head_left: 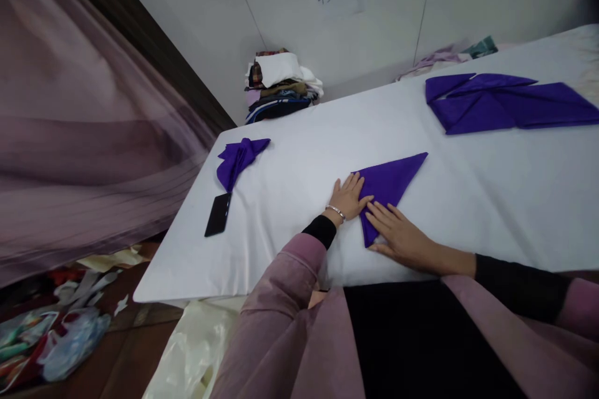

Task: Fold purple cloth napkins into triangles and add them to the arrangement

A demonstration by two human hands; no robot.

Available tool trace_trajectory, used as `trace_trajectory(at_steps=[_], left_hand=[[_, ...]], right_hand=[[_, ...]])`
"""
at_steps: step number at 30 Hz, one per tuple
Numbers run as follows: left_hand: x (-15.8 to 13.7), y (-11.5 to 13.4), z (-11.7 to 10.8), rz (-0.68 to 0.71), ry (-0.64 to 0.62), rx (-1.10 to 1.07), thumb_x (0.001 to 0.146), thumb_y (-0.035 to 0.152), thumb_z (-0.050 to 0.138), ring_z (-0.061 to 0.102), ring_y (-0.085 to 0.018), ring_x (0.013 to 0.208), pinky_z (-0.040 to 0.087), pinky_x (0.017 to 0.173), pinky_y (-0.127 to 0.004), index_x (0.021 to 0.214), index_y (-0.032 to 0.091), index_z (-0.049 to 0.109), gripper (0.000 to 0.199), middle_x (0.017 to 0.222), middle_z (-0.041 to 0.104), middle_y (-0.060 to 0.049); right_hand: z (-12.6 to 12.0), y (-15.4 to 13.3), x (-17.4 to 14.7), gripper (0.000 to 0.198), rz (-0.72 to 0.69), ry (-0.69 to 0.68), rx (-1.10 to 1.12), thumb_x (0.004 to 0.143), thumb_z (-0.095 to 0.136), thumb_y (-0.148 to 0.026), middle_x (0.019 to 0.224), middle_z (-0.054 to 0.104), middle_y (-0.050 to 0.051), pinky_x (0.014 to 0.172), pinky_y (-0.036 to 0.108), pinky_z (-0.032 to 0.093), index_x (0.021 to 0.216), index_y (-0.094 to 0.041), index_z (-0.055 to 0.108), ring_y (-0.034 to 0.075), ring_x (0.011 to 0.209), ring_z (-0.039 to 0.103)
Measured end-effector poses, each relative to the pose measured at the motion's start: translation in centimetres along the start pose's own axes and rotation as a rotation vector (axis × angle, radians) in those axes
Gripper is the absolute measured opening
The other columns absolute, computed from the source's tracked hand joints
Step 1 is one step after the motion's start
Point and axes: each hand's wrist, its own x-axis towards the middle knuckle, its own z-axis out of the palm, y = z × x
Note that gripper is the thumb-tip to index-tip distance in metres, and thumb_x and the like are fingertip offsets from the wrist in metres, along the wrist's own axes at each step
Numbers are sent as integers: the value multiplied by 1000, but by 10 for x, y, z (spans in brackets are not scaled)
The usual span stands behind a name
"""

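A purple cloth (392, 177), folded into a triangle, lies flat on the white-covered table (299, 156) in front of me. My left hand (349, 197) rests open on its left edge, fingers stretched away from me. Lying flat over the lower part is my right hand (397, 234), open, with its fingertips close to the left thumb. One corner of the cloth points to the upper right, another toward me. Part of the cloth is hidden under both hands.
A knotted purple cloth (238, 159) touches a black phone (218, 215) at the left. More folded purple cloth (505, 103) lies back right. Stacked clothes (281, 87) stand by the wall behind the table. A curtain (93, 124) hangs left, above plastic bags (75, 340) on the floor.
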Motion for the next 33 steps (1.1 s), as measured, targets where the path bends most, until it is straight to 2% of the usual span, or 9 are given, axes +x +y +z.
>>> trace_trajectory(at_steps=[5, 8, 11, 13, 15, 17, 22, 27, 33], left_hand=[[0, -1, 1, -11, -3, -24, 91, 59, 19, 12, -21, 141, 13, 113, -51, 144, 18, 21, 68, 153, 18, -6], [0, -2, 0, -10, 11, -21, 91, 59, 19, 14, -21, 141, 14, 113, -51, 144, 18, 22, 67, 153, 19, -7], [0, -2, -1, -9, 13, -16, 91, 59, 20, 15, -23, 140, 14, 112, -52, 144, 19, 22, 66, 153, 20, -8], [0, -3, -1, -5, 16, -11, 91, 58, 21, 15, -23, 140, 14, 112, -52, 144, 19, 22, 66, 153, 21, -8], [1, -3, 0, -6, 22, -1, 91, 57, 22, 15, -23, 140, 15, 112, -52, 144, 19, 22, 65, 152, 21, -8], [1, -4, 0, -2, 11, 11, 92, 55, 24, 15, -23, 140, 15, 112, -51, 144, 18, 22, 64, 152, 21, -9], [1, -4, 0, -9, 14, 9, 91, 56, 25, 15, -23, 140, 15, 112, -51, 144, 19, 22, 65, 152, 21, -8], [1, -3, 0, -13, 13, 0, 90, 58, 24, 16, -23, 140, 15, 112, -52, 144, 19, 23, 67, 152, 23, -8], [1, -4, -5, -34, -20, -14, 90, 57, 28, 15, -23, 140, 14, 112, -53, 144, 18, 23, 66, 152, 22, -8]], right_hand=[[10, -16, -8, 79, -205, -127, 108, 84, 46, -59, 146, 29, 21, 110, 53, 18, 143, -9, 29, 31, 137, 18], [14, -22, -8, 61, -354, -147, 220, 92, 45, -32, 146, 32, 16, 111, 48, 21, 146, -16, 23, 24, 137, 22], [0, -27, -4, 57, -475, -160, 377, 94, 33, -11, 147, 33, 10, 110, 39, 27, 147, -24, 18, 17, 134, 28], [-18, -26, -1, 57, -530, -156, 479, 95, 33, -15, 148, 30, 11, 109, 36, 30, 148, -23, 14, 16, 135, 28], [-35, -20, 2, 58, -482, -101, 514, 95, 38, -22, 148, 30, 11, 109, 37, 30, 148, -22, 14, 17, 136, 24], [-44, -6, 5, 58, -319, 11, 447, 94, 41, -30, 147, 32, 11, 110, 42, 28, 147, -21, 19, 19, 137, 22], [-34, 45, 14, 60, 114, 105, 80, 92, 38, -47, 145, 35, 15, 109, 51, 24, 143, -16, 33, 26, 137, 22], [-26, 82, 27, 67, 199, 74, -121, 90, 32, -58, 144, 36, 17, 109, 53, 21, 139, -13, 39, 29, 136, 24], [-19, 99, 37, 72, 225, -43, -119, 89, 30, -62, 145, 34, 18, 108, 52, 23, 140, -12, 38, 30, 135, 26]])
